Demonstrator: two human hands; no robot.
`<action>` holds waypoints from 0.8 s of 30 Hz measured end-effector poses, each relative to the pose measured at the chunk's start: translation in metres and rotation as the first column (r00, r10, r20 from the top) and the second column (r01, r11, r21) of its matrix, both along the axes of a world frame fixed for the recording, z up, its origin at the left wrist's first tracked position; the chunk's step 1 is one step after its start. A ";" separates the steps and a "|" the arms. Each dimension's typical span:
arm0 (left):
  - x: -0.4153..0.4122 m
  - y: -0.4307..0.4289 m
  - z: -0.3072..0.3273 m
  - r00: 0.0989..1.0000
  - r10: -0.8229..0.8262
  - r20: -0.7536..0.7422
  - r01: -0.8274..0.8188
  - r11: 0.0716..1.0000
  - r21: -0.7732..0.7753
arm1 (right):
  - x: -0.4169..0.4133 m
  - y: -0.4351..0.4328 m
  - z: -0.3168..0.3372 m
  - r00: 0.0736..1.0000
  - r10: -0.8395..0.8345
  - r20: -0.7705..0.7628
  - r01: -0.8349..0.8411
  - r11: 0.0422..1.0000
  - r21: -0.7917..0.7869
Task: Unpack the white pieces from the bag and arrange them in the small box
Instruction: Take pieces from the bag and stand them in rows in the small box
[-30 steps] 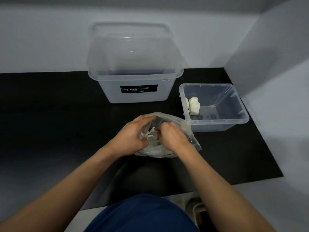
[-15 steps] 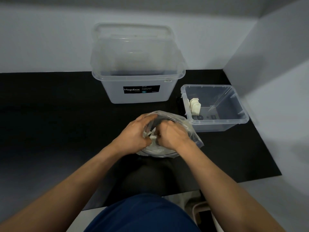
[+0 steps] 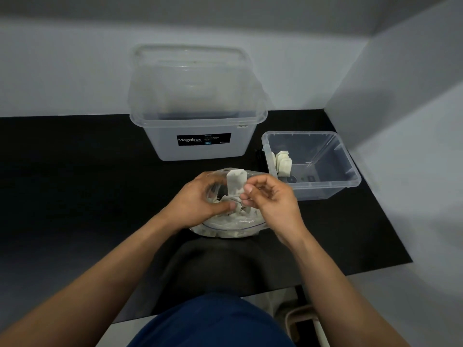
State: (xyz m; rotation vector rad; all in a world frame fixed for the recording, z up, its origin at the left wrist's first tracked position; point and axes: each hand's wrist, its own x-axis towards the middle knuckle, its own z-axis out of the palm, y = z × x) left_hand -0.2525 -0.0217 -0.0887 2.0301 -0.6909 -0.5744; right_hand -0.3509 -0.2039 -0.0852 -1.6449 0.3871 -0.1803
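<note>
small box [image 3: 347,171]: few stacked pieces [image 3: 283,164], right of right grip [image 3: 273,199]
right grip: pinches white piece [image 3: 235,182]
left grip [image 3: 198,199]: holds bag [image 3: 225,227]
bag: we judge it mostly full (most left)

Large clear Megabox bin [image 3: 240,146] on the black mat [image 3: 75,176], perhaps its lid [image 3: 193,78] upright behind.

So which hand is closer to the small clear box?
Right. The right hand sits just before the small box, by its near left corner; the left hand is farther left, holding the bag.
</note>
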 end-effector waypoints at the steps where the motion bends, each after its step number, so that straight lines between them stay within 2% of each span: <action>1: 0.000 -0.001 0.000 1.000 0.008 0.001 -0.008 1.000 -0.008 | -0.001 0.002 -0.001 1.000 -0.014 0.012 0.014 0.999 0.037; 5: 0.000 -0.002 -0.004 0.998 0.032 0.057 -0.033 0.999 0.015 | -0.002 0.006 -0.009 1.000 -0.010 -0.011 0.010 0.999 0.042; 8: -0.001 -0.001 -0.004 0.991 0.037 0.127 -0.043 0.998 0.040 | -0.003 0.002 -0.010 0.998 0.037 -0.051 -0.040 0.998 -0.052; 12: -0.003 -0.002 0.000 0.974 0.001 0.227 -0.021 0.996 0.087 | -0.004 0.002 -0.001 0.999 0.049 0.011 -0.047 0.986 -0.161; 20: 0.000 0.000 -0.003 0.980 0.044 0.195 -0.062 0.994 0.087 | -0.006 -0.011 0.021 0.985 0.095 0.141 -0.002 0.834 -0.552; 24: 0.001 -0.002 -0.005 0.974 0.131 0.184 -0.147 0.986 0.076 | -0.009 -0.050 0.052 0.973 -0.081 0.216 0.176 0.865 -0.470</action>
